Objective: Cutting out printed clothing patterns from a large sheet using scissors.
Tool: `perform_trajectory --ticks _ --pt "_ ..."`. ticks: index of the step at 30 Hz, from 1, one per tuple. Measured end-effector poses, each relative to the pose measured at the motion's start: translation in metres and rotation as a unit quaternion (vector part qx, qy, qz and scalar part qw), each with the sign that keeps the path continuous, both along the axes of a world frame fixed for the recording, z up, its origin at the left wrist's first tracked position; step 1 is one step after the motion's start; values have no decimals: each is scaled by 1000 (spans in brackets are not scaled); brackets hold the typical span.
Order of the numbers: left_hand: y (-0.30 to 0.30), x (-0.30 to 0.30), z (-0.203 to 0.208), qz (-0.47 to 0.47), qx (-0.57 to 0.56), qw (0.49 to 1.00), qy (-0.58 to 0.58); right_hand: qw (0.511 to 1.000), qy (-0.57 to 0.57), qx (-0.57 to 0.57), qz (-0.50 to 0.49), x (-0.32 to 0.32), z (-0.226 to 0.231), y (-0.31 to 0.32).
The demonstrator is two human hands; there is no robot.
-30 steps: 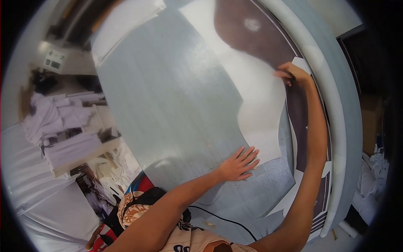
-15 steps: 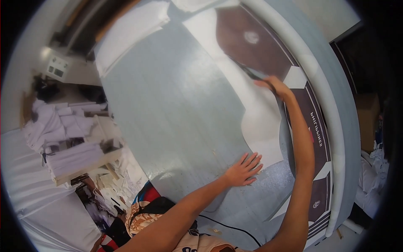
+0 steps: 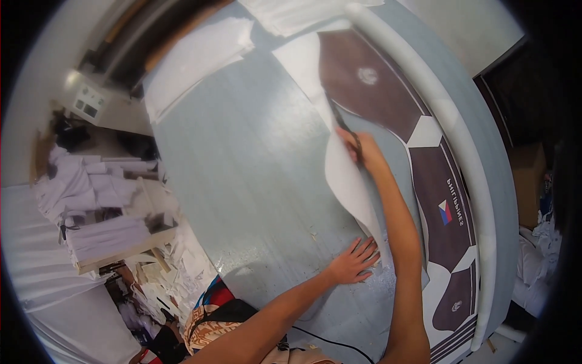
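Note:
Dark-handled scissors (image 3: pixel 356 145) are gripped in my right hand (image 3: pixel 367 153), their blades at the inner edge of the printed sheet (image 3: pixel 376 79). That sheet is dark maroon with white panels, crests and a small flag. A wavy white strip (image 3: pixel 345 176) lies left of it and joins it near its far end. Between the two, a gap of bare table shows. My left hand (image 3: pixel 354 262) rests flat with fingers spread on the table, its fingertips at the strip's near end.
The grey worktable (image 3: pixel 242 158) carries a long white roll (image 3: pixel 464 127) along its right side. White sheets (image 3: pixel 206 60) lie at its far end. To the left, folded white cloth (image 3: pixel 91 182) sits on a wooden stand above scraps (image 3: pixel 182 252). A black cable (image 3: pixel 330 344) runs near me.
My right hand has swung left with the scissors, and the white strip has shifted left, away from the printed sheet. My left hand is still on the table near the strip's end.

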State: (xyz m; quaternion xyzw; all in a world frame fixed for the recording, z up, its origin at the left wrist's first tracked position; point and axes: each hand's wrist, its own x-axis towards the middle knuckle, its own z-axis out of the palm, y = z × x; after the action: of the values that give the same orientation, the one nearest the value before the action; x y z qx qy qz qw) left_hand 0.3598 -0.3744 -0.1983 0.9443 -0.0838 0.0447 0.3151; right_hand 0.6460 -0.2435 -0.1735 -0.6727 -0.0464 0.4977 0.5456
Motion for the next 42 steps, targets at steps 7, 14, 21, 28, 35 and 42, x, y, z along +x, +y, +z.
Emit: perform_trajectory --ticks 7,14,21,28,35,42 --pt "-1 -2 -5 10 -27 999 -21 999 9 7 -35 -6 -1 21" --pt "-2 -6 -11 -28 -49 996 64 995 13 20 -101 -24 -5 53" --pt "-2 -10 -28 -72 -74 992 77 987 33 20 -157 -22 -6 84" --pt "-2 -9 -32 35 -284 955 81 983 27 3 -182 -24 4 115" --pt "18 -8 -14 2 -309 939 150 984 32 -23 -176 -21 9 142" --pt "21 -4 -20 5 -481 869 113 976 26 -24 -215 -12 4 178"
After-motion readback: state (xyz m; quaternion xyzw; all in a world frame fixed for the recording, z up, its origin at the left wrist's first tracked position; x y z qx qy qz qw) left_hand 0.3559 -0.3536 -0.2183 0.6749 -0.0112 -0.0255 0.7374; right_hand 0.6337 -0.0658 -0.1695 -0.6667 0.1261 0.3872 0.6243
